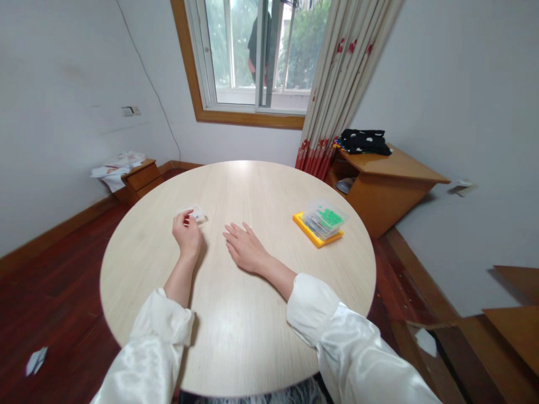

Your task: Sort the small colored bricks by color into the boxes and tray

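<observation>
My left hand (pixel 188 233) is upright on its side over the round table (pixel 236 336), its fingers curled beside a small clear case (pixel 199 215). Part of that case is hidden behind the fingers, and whether they grip it is hard to see. Palm down, my right hand (pixel 245 247) lies on the tabletop with its fingers spread and nothing in it. To the right sits a yellow tray (pixel 322 242) bearing stacked clear boxes; the top box holds green pieces (pixel 329 216).
Beyond the table's right rim stands a wooden cabinet (pixel 379 196) with a black patterned cloth (pixel 365 141) on top. Papers (pixel 120 165) rest on a small wooden drawer unit (pixel 143 177) at the left. A curtain (pixel 337 84) hangs by the window.
</observation>
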A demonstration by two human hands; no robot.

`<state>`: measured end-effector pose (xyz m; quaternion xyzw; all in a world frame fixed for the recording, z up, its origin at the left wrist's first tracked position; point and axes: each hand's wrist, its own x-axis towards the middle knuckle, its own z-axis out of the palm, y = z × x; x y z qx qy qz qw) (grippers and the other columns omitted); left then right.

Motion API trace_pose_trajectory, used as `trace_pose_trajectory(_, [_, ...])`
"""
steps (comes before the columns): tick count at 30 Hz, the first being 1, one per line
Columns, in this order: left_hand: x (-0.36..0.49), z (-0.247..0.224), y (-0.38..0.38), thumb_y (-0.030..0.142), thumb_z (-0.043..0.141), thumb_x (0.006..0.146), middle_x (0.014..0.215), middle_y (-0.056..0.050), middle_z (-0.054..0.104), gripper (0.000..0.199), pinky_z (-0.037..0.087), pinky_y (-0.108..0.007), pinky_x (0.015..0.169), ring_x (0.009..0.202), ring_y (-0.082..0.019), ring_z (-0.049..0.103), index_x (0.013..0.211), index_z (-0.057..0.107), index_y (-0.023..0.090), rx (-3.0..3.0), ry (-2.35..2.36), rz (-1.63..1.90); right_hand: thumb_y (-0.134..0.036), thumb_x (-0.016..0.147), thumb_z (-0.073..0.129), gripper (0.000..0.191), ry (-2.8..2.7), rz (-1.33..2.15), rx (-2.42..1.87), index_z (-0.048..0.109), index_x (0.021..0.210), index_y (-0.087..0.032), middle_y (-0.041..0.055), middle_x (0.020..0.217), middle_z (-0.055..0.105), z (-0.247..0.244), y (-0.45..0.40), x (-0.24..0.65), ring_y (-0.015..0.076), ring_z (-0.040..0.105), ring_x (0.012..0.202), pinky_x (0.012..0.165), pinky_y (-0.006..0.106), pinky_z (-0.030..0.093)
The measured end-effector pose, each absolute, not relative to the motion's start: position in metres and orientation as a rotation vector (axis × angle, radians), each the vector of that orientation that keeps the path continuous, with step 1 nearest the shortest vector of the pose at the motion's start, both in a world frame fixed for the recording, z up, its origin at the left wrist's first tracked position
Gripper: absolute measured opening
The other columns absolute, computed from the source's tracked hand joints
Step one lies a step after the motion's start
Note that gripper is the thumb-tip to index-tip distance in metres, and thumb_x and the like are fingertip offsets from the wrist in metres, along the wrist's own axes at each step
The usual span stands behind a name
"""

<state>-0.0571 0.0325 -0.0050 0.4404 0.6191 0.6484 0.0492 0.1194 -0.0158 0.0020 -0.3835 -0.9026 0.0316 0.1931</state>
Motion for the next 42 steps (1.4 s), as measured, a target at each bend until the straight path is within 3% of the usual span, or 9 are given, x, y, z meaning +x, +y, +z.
trace_pose_trajectory(3, [-0.067, 0.001, 0.034, 0.02, 0.043, 0.07, 0.066, 0.001, 0.051, 0.015, 0.041, -0.024, 0.062, 0.063, -0.012, 0.05, 0.076, 0.057, 0.016, 1.067, 1.691, 2.137, -0.019, 0.092, 0.031, 0.04, -2.636, 0.119, -0.878, 0.048, 0.127, -0.011, 0.0094, 0.14, 0.043, 0.001, -0.033, 0.107, 0.0199, 0.033, 0.133, 0.113, 0.042, 0.017])
trace_pose_trajectory(7, [-0.084, 0.004, 0.035, 0.025, 0.044, 0.066, 0.054, 0.005, 0.04, 0.013, 0.03, -0.02, 0.046, 0.047, -0.009, 0.039, 0.072, 0.052, 0.017, 0.695, 1.516, 2.213, -0.022, 0.093, 0.029, 0.044, -2.789, 0.154, -0.645, 0.037, 0.135, -0.012, 0.009, 0.143, 0.039, 0.003, -0.059, 0.092, 0.0178, 0.028, 0.136, 0.112, 0.041, 0.021])
trace_pose_trajectory(16, [-0.11, 0.002, 0.036, 0.025, 0.039, 0.061, 0.051, 0.007, 0.029, 0.009, 0.026, -0.019, 0.041, 0.039, -0.007, 0.028, 0.067, 0.043, 0.02, 0.184, 1.241, 2.154, -0.031, 0.095, 0.026, 0.051, -2.874, 0.259, -0.575, 0.027, 0.14, -0.008, 0.0097, 0.148, 0.029, 0.004, -0.074, 0.073, 0.0208, 0.022, 0.138, 0.112, 0.046, 0.019])
trace_pose_trajectory(21, [-0.107, 0.005, 0.036, 0.023, 0.039, 0.063, 0.051, 0.006, 0.03, 0.007, 0.026, -0.019, 0.042, 0.041, -0.008, 0.03, 0.065, 0.044, 0.019, 0.227, 1.325, 2.158, -0.034, 0.094, 0.026, 0.053, -2.9, 0.214, -0.645, 0.03, 0.138, -0.005, 0.0119, 0.146, 0.033, 0.001, -0.074, 0.067, 0.0232, 0.026, 0.136, 0.112, 0.047, 0.019])
trace_pose_trajectory(25, [-0.094, 0.005, 0.034, 0.023, 0.044, 0.066, 0.057, 0.002, 0.044, 0.01, 0.037, -0.023, 0.052, 0.053, -0.011, 0.043, 0.066, 0.053, 0.018, 0.755, 1.611, 2.18, -0.033, 0.094, 0.03, 0.052, -2.819, 0.11, -0.843, 0.036, 0.134, -0.001, 0.0156, 0.142, 0.039, -0.001, -0.067, 0.076, 0.025, 0.03, 0.134, 0.113, 0.047, 0.016])
trace_pose_trajectory(28, [-0.081, 0.001, 0.031, 0.025, 0.049, 0.07, 0.076, -0.004, 0.057, 0.012, 0.043, -0.032, 0.077, 0.079, -0.018, 0.054, 0.071, 0.059, 0.019, 1.358, 1.771, 1.954, -0.032, 0.093, 0.031, 0.05, -2.75, 0.06, -1.004, 0.041, 0.13, 0.001, 0.018, 0.14, 0.041, 0.0, -0.058, 0.087, 0.0271, 0.033, 0.132, 0.114, 0.048, 0.012])
trace_pose_trajectory(32, [-0.067, -0.006, 0.03, 0.025, 0.053, 0.072, 0.104, -0.009, 0.061, 0.016, 0.029, -0.04, 0.101, 0.108, -0.025, 0.049, 0.083, 0.064, 0.02, 1.813, 1.831, 1.602, -0.033, 0.093, 0.031, 0.048, -2.59, 0.024, -1.155, 0.042, 0.132, -0.006, 0.015, 0.14, 0.041, 0.016, -0.046, 0.104, 0.0253, 0.032, 0.133, 0.113, 0.048, 0.01])
trace_pose_trajectory(36, [-0.059, -0.01, 0.03, 0.027, 0.057, 0.073, 0.118, -0.01, 0.057, 0.02, 0.022, -0.047, 0.103, 0.117, -0.029, 0.043, 0.091, 0.065, 0.023, 1.871, 1.978, 1.41, -0.03, 0.092, 0.034, 0.044, -2.265, -0.106, -1.379, 0.042, 0.132, -0.015, 0.013, 0.141, 0.04, 0.045, -0.03, 0.142, 0.0219, 0.032, 0.133, 0.112, 0.047, 0.009])
trace_pose_trajectory(42, [-0.054, -0.011, 0.029, 0.029, 0.056, 0.076, 0.132, -0.012, 0.047, 0.029, 0.008, -0.058, 0.104, 0.128, -0.032, 0.031, 0.104, 0.063, 0.024, 1.897, 2.085, 1.338, -0.039, 0.079, 0.054, 0.059, -1.572, -0.367, -1.859, 0.04, 0.132, -0.018, 0.0178, 0.143, 0.03, 0.064, -0.01, 0.236, 0.0325, 0.021, 0.134, 0.103, 0.059, 0.013])
